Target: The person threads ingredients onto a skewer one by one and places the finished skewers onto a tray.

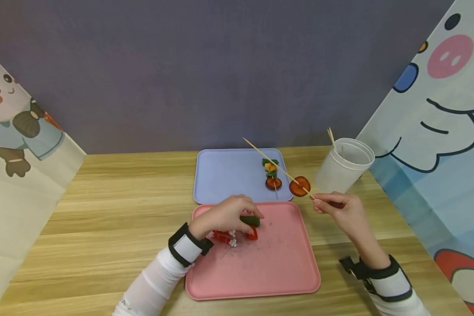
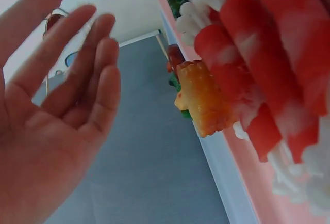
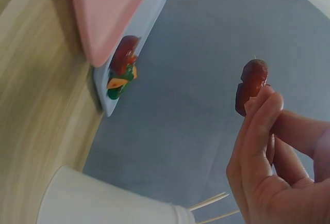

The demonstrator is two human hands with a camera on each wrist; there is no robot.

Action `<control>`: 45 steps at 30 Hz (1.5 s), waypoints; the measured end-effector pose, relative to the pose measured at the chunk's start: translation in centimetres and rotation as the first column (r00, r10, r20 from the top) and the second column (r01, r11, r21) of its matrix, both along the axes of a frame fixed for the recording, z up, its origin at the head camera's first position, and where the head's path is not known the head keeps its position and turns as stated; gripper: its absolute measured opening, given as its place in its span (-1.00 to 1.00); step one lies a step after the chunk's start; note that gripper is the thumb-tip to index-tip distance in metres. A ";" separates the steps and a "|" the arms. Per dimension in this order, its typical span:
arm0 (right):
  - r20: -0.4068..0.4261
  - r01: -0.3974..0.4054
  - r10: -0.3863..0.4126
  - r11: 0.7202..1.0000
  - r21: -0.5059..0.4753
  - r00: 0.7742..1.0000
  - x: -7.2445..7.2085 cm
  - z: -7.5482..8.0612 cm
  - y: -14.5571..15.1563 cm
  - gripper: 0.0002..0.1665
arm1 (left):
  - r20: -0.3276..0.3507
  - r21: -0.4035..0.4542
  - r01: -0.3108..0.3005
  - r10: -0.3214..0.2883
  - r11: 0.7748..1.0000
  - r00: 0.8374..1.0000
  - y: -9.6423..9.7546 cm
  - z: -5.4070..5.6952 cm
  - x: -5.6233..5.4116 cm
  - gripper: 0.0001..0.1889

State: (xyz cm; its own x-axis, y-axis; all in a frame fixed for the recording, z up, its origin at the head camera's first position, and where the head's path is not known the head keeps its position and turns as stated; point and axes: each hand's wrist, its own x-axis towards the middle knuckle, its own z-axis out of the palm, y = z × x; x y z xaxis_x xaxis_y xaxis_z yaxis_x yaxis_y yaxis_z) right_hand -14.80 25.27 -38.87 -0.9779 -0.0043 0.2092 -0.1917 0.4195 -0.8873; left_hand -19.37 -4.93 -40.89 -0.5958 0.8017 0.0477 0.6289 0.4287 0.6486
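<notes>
My right hand [image 1: 341,213] pinches the lower end of a thin wooden skewer [image 1: 268,159], raised and slanting up to the left. Threaded on it near the fingers is a reddish-brown round food piece [image 1: 299,186], seen edge-on [image 3: 251,85] in the right wrist view. Over the pink tray [image 1: 272,272], my left hand [image 1: 233,214] reaches down, fingers loosely bent around a dark green piece [image 1: 250,220] and a red piece [image 1: 253,234]. In the left wrist view nothing shows between its fingers. Red-and-white rolls [image 2: 258,53] and a yellow corn piece [image 2: 203,100] lie near that hand.
Behind the pink tray, a blue tray [image 1: 229,175] holds a loaded skewer [image 1: 271,173] with green, yellow and brown pieces. A white bucket [image 1: 341,169] with several skewers [image 1: 332,137] stands at the back right. A grey panel [image 1: 221,74] rises behind the wooden table [image 1: 114,219].
</notes>
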 end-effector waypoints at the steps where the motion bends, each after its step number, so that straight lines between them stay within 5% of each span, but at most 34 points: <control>1: 0.001 0.002 -0.002 1.000 0.000 1.000 0.0 -0.1 0.1 -0.74 | -0.015 -0.016 0.025 -0.026 1.000 1.000 0.1 -0.1 0.1 -0.63; 11: 0.035 0.044 -0.045 0.999 0.030 0.998 -0.4 -0.7 1.4 -0.71 | -0.197 -0.156 0.166 -0.196 0.974 0.961 0.7 -1.0 0.7 -0.62; 17: 0.048 0.055 -0.056 0.998 0.011 0.997 -0.6 -0.9 1.8 -0.70 | -0.196 -0.217 0.196 -0.239 0.956 0.951 0.9 -1.3 1.0 -0.61; 31: 0.053 0.059 -0.063 0.996 0.066 0.997 -0.7 -1.0 1.8 -0.71 | -0.185 -0.270 0.122 -0.176 0.955 0.967 0.8 -1.8 0.8 -0.74; 45: 0.062 0.054 -0.059 0.995 0.087 0.996 -0.7 -0.9 1.5 -0.71 | -0.255 -0.316 0.010 -0.095 0.949 0.962 1.1 -1.9 0.7 -0.80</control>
